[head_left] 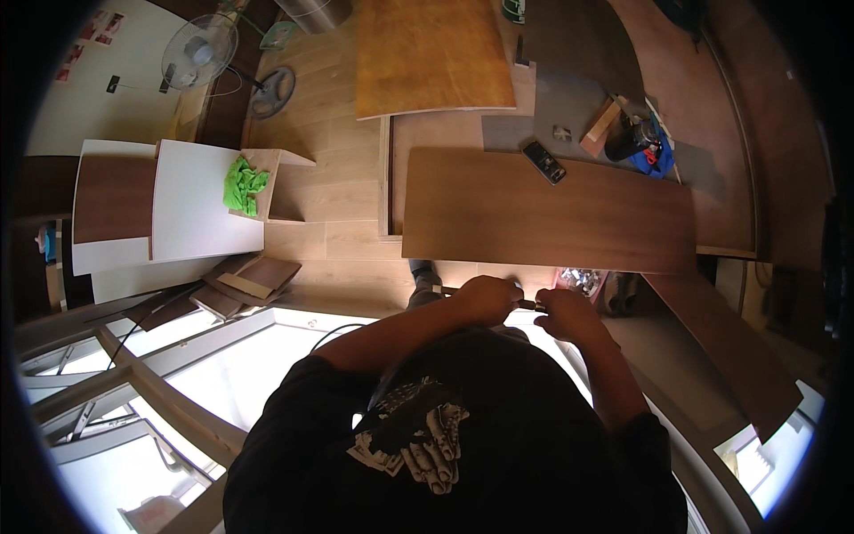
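Note:
My left hand (pixel 491 300) is closed in front of my body, its fingers curled inward. Facing it, my right hand (pixel 569 313) is closed too. A short dark rod-like piece with a brass-coloured part (pixel 531 305) shows between them, its end in my right hand's fingers. What my left fingers hold is hidden. Just beyond the hands lies a long brown wooden board (pixel 543 209). A dark phone (pixel 543 162) rests at the board's far edge. Below the board, near my right hand, a reddish tray (pixel 603 292) holds small metal pieces (pixel 583 281).
A black cylinder (pixel 630 140) stands by a blue bag (pixel 658 158) at the right. An orange-brown panel (pixel 434 58) lies farther off. White and brown panels (pixel 200 191), a green cloth (pixel 245 185) and a fan (pixel 200 52) are at left. A brown board (pixel 729 351) slants at right.

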